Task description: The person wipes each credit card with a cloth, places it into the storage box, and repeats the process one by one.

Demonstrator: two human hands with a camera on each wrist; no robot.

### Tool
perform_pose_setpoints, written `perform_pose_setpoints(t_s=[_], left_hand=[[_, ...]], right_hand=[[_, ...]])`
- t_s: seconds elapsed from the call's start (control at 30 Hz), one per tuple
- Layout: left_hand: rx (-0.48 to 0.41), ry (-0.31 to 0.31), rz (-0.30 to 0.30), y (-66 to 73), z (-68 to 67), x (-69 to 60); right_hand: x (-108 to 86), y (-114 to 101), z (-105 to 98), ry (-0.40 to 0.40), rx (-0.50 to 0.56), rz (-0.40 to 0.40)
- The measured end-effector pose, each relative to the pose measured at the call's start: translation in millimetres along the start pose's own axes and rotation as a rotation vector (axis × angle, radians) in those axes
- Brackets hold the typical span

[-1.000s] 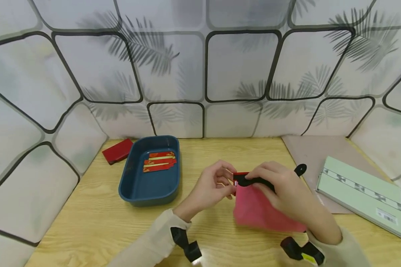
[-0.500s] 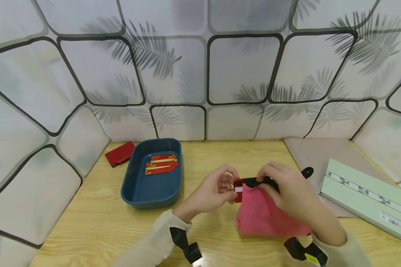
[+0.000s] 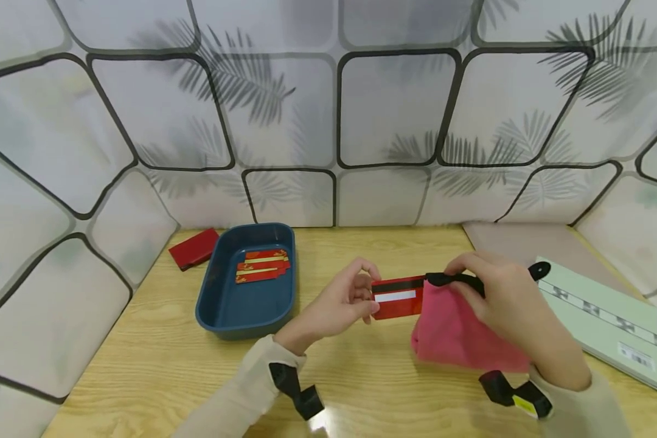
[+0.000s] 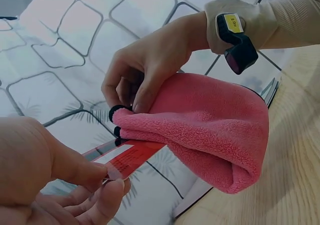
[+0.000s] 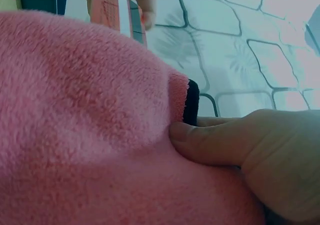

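A red card (image 3: 397,299) with a black stripe and a white strip extends between the two hands. My left hand (image 3: 339,298) pinches its left end between thumb and fingers. My right hand (image 3: 493,298) grips a folded pink fleecy cloth (image 3: 462,340) by its black-edged top, thumb on the near side. In the left wrist view the card (image 4: 137,160) runs up to the folded cloth (image 4: 215,120), which hides its far end. The right wrist view shows my right thumb (image 5: 210,142) pressing the cloth by its dark trim.
A blue tub (image 3: 245,333) at the left holds several red-and-gold cards (image 3: 261,266). Beside it lies a dark red wallet-like item (image 3: 193,248). At the right, a pale green flat box or book (image 3: 597,322) lies partly over a greyish sheet (image 3: 517,238).
The cloth and right hand have moved right, away from the left hand. Much more of the red card now shows between them. The left hand has shifted slightly left.
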State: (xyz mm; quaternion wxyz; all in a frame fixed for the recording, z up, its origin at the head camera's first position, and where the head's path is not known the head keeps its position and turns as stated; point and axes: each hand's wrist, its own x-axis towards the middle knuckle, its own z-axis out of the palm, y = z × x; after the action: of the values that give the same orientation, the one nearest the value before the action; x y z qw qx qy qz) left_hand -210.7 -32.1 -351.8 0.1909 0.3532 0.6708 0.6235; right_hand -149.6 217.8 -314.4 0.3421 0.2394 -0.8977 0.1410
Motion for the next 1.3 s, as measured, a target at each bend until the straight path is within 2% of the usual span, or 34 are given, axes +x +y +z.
perform_pose_setpoints(t_s=[0.1, 0.17, 0.3, 0.4, 0.47, 0.63, 0.73, 0.87, 1.07, 1.3], left_hand=[[0.01, 0.069, -0.011, 1.0, -1.7, -1.1], [0.038, 0.13, -0.022, 0.2, -2.3, -1.7], [0.107, 0.226, -0.036, -2.0, -2.7, -2.0], [0.126, 0.251, -0.045, -3.1, -2.2, -2.0], [0.125, 0.253, -0.047, -3.7, -1.6, -2.2], [0.077, 0.223, -0.026, -5.0, 1.3, 0.7], [0.076, 0.209, -0.03, -5.8, 4.5, 2.0], [0.095, 0.203, -0.037, -6.7, 8.6, 1.1], [0.079, 0.162, -0.014, -5.4, 12.9, -2.1], [0.167, 0.139, 0.065, -2.2, 16.7, -4.1]], right_hand=[[-0.2, 4, -2, 0.01, -0.024, 0.007], [-1.5, 7, -3, -0.01, -0.028, 0.01], [-5.9, 6, -4, -0.114, 0.012, -0.022], [-8.1, 1, -4, -0.182, 0.088, -0.063], [-7.6, -5, -3, -0.184, 0.141, -0.093], [-1.4, -14, 5, -0.064, 0.247, -0.196], [1.3, -18, 11, -0.026, 0.29, -0.24], [1.8, -24, 19, -0.022, 0.309, -0.244], [-0.3, -32, 24, 0.017, 0.265, -0.222], [0.9, -32, 28, 0.062, 0.217, -0.201]])
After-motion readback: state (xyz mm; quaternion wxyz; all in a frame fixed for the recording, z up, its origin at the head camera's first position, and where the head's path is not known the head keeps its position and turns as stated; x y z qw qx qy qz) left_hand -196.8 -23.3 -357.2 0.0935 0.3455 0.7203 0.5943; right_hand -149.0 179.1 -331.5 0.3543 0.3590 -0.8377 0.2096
